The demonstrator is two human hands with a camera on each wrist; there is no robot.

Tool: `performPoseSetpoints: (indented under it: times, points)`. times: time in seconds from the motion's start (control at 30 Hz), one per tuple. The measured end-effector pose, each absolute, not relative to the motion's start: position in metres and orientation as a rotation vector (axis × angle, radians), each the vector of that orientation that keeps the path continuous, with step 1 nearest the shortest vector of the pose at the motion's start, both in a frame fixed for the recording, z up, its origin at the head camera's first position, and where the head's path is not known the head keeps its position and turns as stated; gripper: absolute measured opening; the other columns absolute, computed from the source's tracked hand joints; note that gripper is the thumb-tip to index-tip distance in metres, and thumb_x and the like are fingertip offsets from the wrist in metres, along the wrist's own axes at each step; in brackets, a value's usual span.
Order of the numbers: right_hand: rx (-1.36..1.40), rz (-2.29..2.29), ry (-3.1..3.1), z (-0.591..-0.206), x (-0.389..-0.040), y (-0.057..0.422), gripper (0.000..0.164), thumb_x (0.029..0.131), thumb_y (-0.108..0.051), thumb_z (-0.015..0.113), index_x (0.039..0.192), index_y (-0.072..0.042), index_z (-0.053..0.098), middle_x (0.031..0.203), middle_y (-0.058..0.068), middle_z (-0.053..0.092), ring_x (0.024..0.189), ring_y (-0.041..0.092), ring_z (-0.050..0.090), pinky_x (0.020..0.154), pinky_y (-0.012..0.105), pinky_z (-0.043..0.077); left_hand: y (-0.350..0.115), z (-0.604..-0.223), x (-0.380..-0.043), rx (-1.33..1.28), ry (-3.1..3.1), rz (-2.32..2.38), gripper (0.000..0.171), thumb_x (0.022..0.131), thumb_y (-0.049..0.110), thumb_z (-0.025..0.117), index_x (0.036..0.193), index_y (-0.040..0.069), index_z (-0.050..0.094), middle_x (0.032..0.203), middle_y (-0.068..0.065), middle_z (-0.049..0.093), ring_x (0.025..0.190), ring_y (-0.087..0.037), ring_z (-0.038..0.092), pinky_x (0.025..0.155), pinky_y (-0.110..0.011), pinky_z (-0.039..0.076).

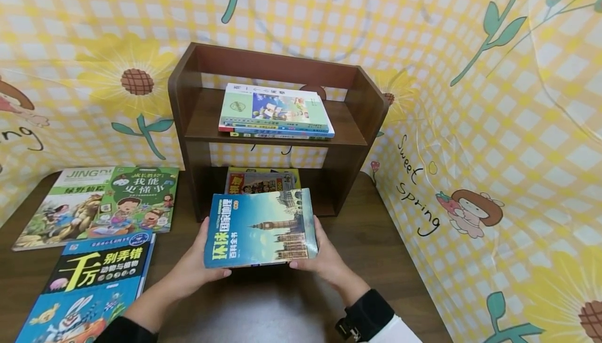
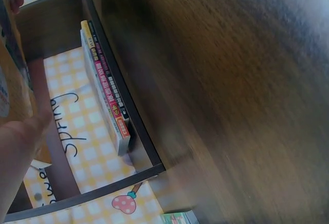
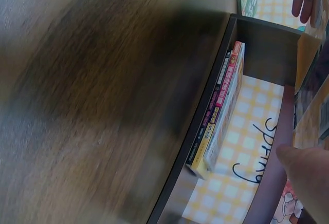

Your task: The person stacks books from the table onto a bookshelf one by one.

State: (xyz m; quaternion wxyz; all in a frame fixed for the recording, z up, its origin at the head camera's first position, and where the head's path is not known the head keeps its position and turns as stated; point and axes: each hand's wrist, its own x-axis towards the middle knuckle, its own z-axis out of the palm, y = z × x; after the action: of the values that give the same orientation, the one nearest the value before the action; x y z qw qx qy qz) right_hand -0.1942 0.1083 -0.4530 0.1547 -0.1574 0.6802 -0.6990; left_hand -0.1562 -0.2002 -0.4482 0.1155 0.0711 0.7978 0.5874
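Between both hands, in front of the brown two-tier shelf [image 1: 193, 107], is a blue book [image 1: 263, 228] with a clock tower on its cover. My left hand [image 1: 199, 259] grips its left side, thumb at the near edge. My right hand [image 1: 324, 256] grips the right side the same way. Most of the fingers are hidden beneath the book. Just beyond it, a few books [image 1: 263, 181] lie flat in the lower tier; their spines [image 2: 105, 75] show in the left wrist view. On the upper tier lies a stack of thin books [image 1: 277, 110].
Left of the shelf, on the dark wood table [image 1: 390, 259], lie a green book [image 1: 141, 196], a book with a white top band [image 1: 66, 207] and a blue book with a rabbit [image 1: 89, 290]. Yellow checked cloth [image 1: 470, 123] hangs behind and along the right side.
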Motion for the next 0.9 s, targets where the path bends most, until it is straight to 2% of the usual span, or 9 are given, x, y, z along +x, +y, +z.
performPoseSetpoints:
  times: [0.07,0.3,0.53,0.77,0.9]
  points:
    - [-0.452,-1.978,1.982,-0.455,-0.196,0.109,0.121,0.071,0.002,0.082,0.156,-0.022,0.000,0.149,0.015,0.038,0.108,0.019,0.059,0.091,0.022,0.046,-0.200,-0.449,-0.158,0.246,2.345,1.726,0.123,0.081,0.013,0.078,0.150,0.012,-0.023,0.155,-0.031,0.000,0.126,-0.048,0.040,0.097,-0.039,0.049]
    - [-0.397,-1.884,2.102,-0.464,-0.203,0.108,0.118,0.072,0.000,0.082,0.156,-0.021,0.003,0.149,0.016,0.036,0.112,0.022,0.055,0.094,0.025,0.043,-0.202,-0.456,-0.167,0.281,2.426,1.669,0.121,0.080,0.012,0.079,0.151,0.008,-0.019,0.154,-0.030,0.004,0.124,-0.048,0.040,0.098,-0.048,0.046]
    - [-0.336,-1.815,2.192,-0.476,-0.216,0.103,0.117,0.071,0.001,0.083,0.156,-0.018,0.005,0.151,0.015,0.034,0.117,0.025,0.049,0.103,0.035,0.036,-0.203,-0.467,-0.178,0.265,2.466,1.641,0.121,0.078,0.012,0.080,0.152,0.008,-0.016,0.155,-0.030,0.004,0.128,-0.049,0.033,0.104,-0.060,0.035]
    - [-0.349,-1.779,2.203,-0.491,-0.229,0.100,0.117,0.071,0.002,0.083,0.156,-0.018,0.007,0.140,0.016,0.047,0.110,0.024,0.056,0.100,0.036,0.041,-0.203,-0.480,-0.187,0.196,2.456,1.649,0.123,0.077,0.008,0.080,0.152,0.012,-0.017,0.157,-0.027,0.000,0.132,-0.049,0.027,0.107,-0.059,0.031]
    - [-0.329,-1.744,2.231,-0.498,-0.236,0.098,0.116,0.071,0.001,0.084,0.156,-0.015,0.007,0.143,0.016,0.044,0.113,0.025,0.053,0.105,0.043,0.036,-0.203,-0.486,-0.192,0.153,2.461,1.629,0.125,0.077,0.007,0.080,0.152,0.013,-0.018,0.157,-0.027,-0.001,0.135,-0.050,0.025,0.109,-0.059,0.025]
